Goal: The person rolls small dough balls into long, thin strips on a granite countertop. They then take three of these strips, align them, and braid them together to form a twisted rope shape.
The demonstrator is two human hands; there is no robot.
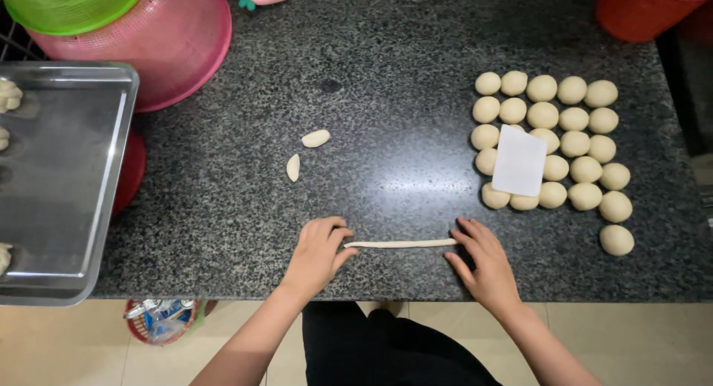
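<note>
From the head camera, the left hand [318,254] and right hand [484,261] are lying flat, fingers spread and gripping nothing, one on each end of a thin pale dough rope [399,243], apparently to roll it evenly. It is lying straight on the dark speckled surface [386,96] near the front edge, smooth and slender.

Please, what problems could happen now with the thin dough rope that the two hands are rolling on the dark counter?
1. The dough rope is already very thin between the left hand and the right hand; more stretching may tear it.
2. It lies close to the front edge of the counter, so an end could slip off.
3. The white scraper rests on the dough balls and might dent or stick to them.
</note>
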